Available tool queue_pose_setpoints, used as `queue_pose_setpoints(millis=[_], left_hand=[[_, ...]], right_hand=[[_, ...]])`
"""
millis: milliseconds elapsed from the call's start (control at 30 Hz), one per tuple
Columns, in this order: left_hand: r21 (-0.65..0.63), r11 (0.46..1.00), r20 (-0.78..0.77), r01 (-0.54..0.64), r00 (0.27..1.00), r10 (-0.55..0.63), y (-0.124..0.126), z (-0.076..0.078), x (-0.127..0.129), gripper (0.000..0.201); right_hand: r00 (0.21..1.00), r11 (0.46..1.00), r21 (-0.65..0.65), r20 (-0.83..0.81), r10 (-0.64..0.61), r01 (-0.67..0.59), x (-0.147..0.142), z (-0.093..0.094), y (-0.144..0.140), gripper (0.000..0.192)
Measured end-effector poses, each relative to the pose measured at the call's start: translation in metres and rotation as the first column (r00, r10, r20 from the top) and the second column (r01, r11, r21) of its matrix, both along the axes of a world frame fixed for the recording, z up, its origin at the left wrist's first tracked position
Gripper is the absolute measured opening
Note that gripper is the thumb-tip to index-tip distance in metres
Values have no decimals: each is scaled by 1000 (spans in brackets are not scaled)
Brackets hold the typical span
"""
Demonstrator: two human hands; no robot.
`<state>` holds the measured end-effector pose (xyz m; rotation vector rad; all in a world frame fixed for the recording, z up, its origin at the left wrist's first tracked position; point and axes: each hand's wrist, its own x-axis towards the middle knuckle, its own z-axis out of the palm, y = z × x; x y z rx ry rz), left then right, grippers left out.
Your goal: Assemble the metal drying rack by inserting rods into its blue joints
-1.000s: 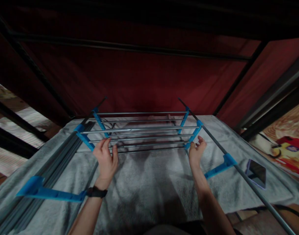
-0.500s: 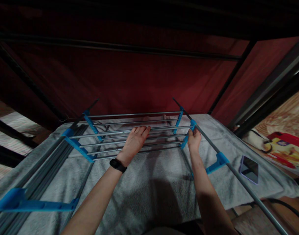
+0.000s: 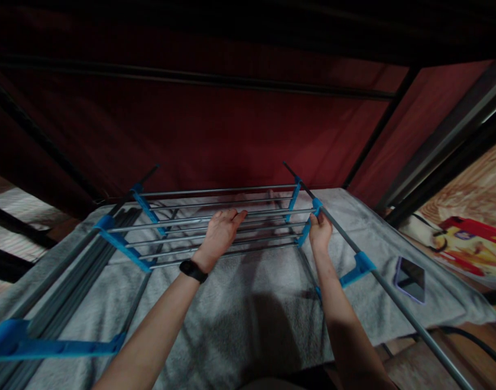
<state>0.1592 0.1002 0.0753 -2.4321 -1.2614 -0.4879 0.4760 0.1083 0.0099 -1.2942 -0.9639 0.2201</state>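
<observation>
The left hand [image 3: 220, 232], with a black watch [image 3: 193, 270] at the wrist, lies palm down and nearly flat on the middle rails of the drying rack [image 3: 215, 223], fingers stretched over them rather than closed round any one rail. A second ago it rested at the left end of the same rails; it has since crossed to the centre. The right hand [image 3: 320, 233] was open and clear of the frame then; it is now closed on the blue corner bracket [image 3: 315, 207] at the right end of the rails. Both hands therefore bear on the raised rail section.

The rack lies on a grey blanket [image 3: 251, 303] spread beneath it, with its long side tube [image 3: 398, 303] running toward the viewer and further blue brackets along both sides. No container shows in view. A phone [image 3: 411, 278] lies face up on the blanket, right of the tube and apart from it. Dark red cloth [image 3: 231, 135] stands behind.
</observation>
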Motion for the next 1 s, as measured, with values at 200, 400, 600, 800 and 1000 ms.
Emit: queue_pose_setpoints(millis=[200, 400, 600, 800, 1000], left_hand=[[-8, 1000, 19, 13, 1000, -12, 3, 1, -1, 41], [-10, 999, 43, 43, 998, -43, 4, 3, -2, 41], [-9, 998, 46, 58, 997, -57, 4, 5, -2, 39], [-16, 998, 65, 62, 996, -60, 3, 7, -2, 37], [-12, 997, 86, 73, 994, -72, 5, 6, -2, 37]], right_hand=[[1000, 1000, -4, -16, -18, 18, -1, -1, 1, 46], [1000, 1000, -19, -19, -14, 14, -3, 0, 0, 47], [1000, 999, -30, 23, -19, 19, -6, 5, -6, 44], [996, 996, -67, 66, -51, 55, -7, 10, -10, 40], [995, 996, -63, 78, -65, 70, -7, 9, -10, 39]])
